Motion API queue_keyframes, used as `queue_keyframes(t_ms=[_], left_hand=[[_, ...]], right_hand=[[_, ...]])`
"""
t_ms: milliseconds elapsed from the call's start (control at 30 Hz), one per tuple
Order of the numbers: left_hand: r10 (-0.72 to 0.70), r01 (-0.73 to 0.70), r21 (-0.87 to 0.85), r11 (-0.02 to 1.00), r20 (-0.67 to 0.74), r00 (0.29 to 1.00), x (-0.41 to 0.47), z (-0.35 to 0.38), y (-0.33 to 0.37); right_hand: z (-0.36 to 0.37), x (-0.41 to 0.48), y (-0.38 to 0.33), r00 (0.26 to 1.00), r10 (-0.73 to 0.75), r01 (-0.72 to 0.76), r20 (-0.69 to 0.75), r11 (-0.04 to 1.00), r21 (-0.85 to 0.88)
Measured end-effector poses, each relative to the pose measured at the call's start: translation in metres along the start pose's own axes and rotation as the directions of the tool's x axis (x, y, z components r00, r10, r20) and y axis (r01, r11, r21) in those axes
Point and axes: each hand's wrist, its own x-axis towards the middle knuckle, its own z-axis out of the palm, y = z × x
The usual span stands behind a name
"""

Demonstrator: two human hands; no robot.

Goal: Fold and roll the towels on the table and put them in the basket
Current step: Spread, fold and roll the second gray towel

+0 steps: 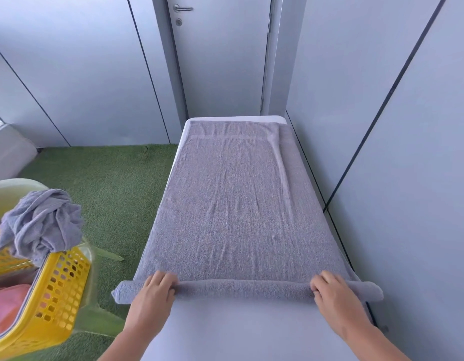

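White table point(251, 332) carries grey towel point(238, 204), near edge rolled. Left hand point(154, 291) and right hand point(332, 291) both grasp roll point(245, 289). Basket point(57, 295) at 9 o'clock.

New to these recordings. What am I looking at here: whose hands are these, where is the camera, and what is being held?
There is no robot: a person works with two bare hands. The single picture comes from a camera worn on the head, looking forward and down. A grey towel lies spread along a white table, its near edge rolled into a thin tube. The left hand and the right hand each have their grip on that roll, fingers curled over it. At the left, a yellow basket holds a crumpled grey towel and some pink cloth.
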Motion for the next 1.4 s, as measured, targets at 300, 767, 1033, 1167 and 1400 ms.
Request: queue_keyframes(t_ms=[300, 767, 1033, 1167, 1400], left_hand=[[0.034, -0.047, 0.109, 0.993, 0.119, 0.992, 0.0, 0.003, -0.004], [0.015, -0.017, -0.022, 1.0, -0.082, 0.996, 0.009, 0.01, 0.003], [0.135, -0.136, 0.073, 0.988, 0.025, 0.991, 0.002, 0.009, 0.0], [0.122, -0.126, 0.116, 0.985, 0.04, 0.992, 0.006, 0.007, -0.003], [0.094, -0.096, 0.141, 0.985, 0.021, 0.995, 0.001, 0.009, 0.004]], right_hand=[[0.009, 0.002, 0.005, 0.997, 0.004, -0.001, 0.073, 1.0, -0.029], [0.005, 0.013, -0.002, 0.982, 0.183, -0.187, 0.035, 0.953, 0.239], [0.004, 0.01, -0.001, 0.995, 0.011, -0.011, 0.095, 1.0, -0.009], [-0.007, 0.018, -0.001, 0.98, -0.035, 0.05, 0.194, 0.996, -0.073], [-0.012, 0.018, 0.001, 0.94, 0.097, -0.097, 0.327, 0.995, -0.019]])
